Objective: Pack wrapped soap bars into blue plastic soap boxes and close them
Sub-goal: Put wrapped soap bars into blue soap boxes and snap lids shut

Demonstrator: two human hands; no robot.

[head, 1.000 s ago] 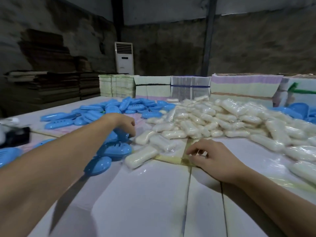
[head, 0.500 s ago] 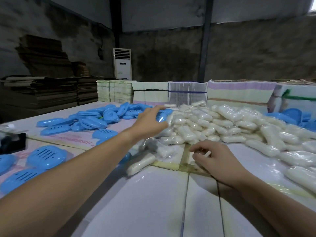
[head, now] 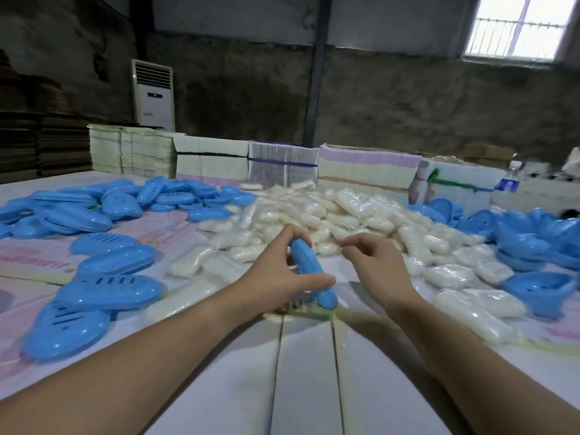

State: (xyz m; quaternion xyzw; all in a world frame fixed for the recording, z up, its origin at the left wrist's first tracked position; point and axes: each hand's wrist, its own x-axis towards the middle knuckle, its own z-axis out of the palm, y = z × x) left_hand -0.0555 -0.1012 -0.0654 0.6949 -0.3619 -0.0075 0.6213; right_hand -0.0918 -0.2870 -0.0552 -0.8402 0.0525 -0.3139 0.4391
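A smooth, glossy blue soap box (head: 309,271), oval and seen edge-on, is held above the white desk (head: 307,372) by the left hand (head: 276,277), thumb and fingers curled round it; the right hand (head: 376,268) is kept loosely curled just beside, holding nothing; crinkly film-wrapped pale soap bars (head: 345,215) are heaped behind.

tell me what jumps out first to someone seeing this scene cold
The heap of wrapped white soap bars across the middle of the table draws the eye first, flanked by scattered blue soap boxes on the left and more on the right. In front of the heap, the left hand grips one blue box edge-on, while the right hand hovers just beside it with curled fingers, holding nothing that shows.
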